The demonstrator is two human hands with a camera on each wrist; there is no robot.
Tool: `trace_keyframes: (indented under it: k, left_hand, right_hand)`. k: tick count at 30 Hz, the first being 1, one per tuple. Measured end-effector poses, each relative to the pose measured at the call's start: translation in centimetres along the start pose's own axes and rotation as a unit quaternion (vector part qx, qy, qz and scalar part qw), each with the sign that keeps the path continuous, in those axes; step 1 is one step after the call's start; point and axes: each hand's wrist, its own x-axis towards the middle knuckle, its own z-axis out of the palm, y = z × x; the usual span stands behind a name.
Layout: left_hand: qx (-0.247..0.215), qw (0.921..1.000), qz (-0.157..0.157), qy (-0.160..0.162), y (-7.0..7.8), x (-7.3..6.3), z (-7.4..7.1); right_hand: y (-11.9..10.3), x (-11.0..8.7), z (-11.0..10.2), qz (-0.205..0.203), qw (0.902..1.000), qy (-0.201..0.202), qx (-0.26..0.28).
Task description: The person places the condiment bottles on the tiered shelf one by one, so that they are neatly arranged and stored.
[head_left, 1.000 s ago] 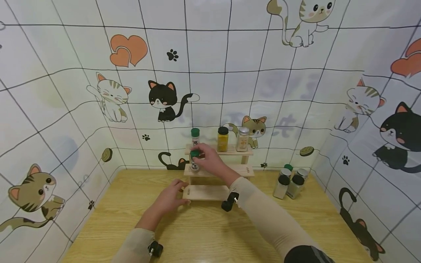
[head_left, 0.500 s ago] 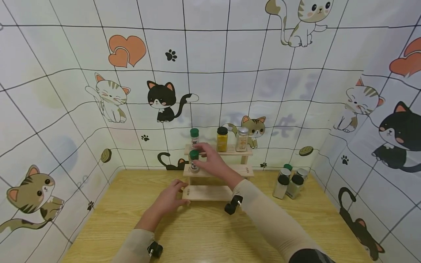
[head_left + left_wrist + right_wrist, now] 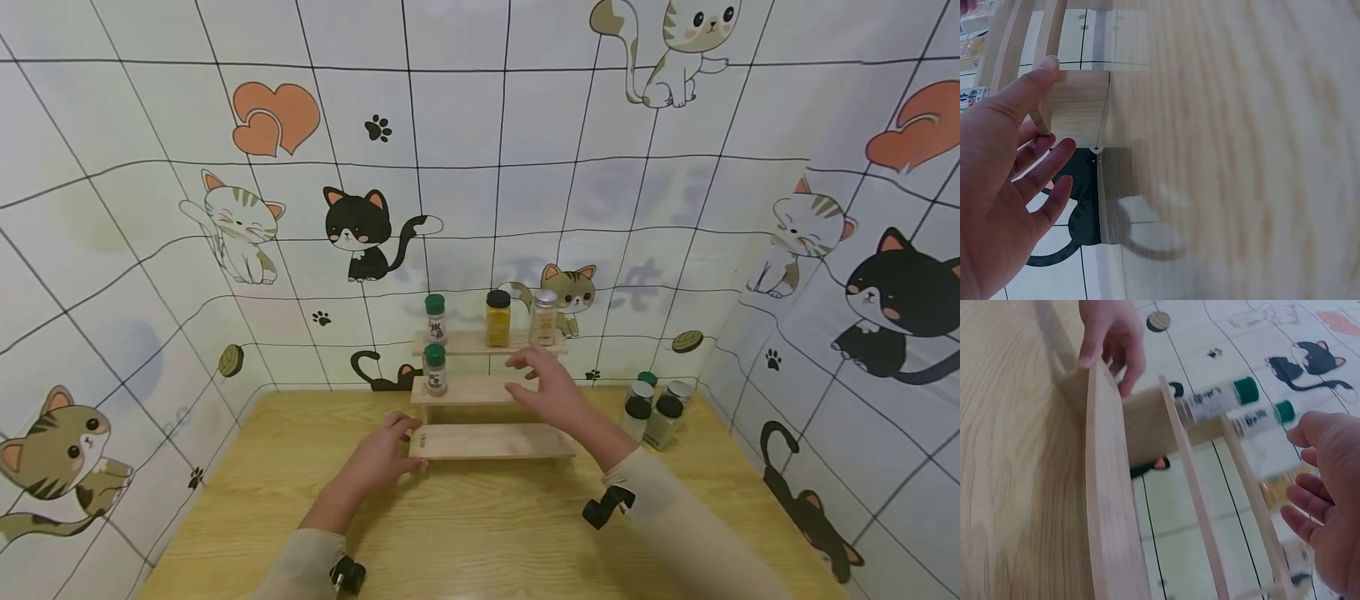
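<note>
A three-tier wooden spice rack (image 3: 491, 442) stands on the table in the head view. My left hand (image 3: 375, 457) holds the left end of its lowest board, thumb in front and fingers behind, as the left wrist view shows. My right hand (image 3: 551, 392) hovers over the right part of the middle tier, fingers loosely bent and holding nothing. At the left of that tier stands a green-capped spice jar (image 3: 435, 371). On the top tier are another green-capped jar (image 3: 435, 318), a black-capped jar of yellow spice (image 3: 498, 319) and a silver-capped jar (image 3: 543, 317).
To the right of the rack, several jars with black, silver and green caps stand close together on the table (image 3: 480, 525), including a black-capped jar (image 3: 665, 422). A cat-patterned wall covering (image 3: 465, 192) rises behind and at both sides.
My right hand has let go of the green-capped jar on the middle tier and moved right. The jar stays upright there. My left hand keeps its place on the rack.
</note>
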Motion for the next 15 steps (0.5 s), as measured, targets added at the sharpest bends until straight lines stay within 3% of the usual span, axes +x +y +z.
trace_keyframes:
  k: [4,10,15]
  left_hand:
    - [-0.002,1.0000,-0.002,0.000,0.1,0.1,0.0]
    - [0.002,1.0000,-0.008,-0.004,-0.3,0.2,0.1]
    - [-0.006,0.9999,-0.013,-0.009,-0.2,0.2,0.1]
  right_hand:
    - [1.6,-2.3,-3.1,0.003,0.9995,0.026,-0.017]
    - [4.3,-5.5,-7.7,0.066,0.9956,0.042,-0.051]
    - [6.4,-7.9,-10.0,0.106,0.9878,0.068,-0.091]
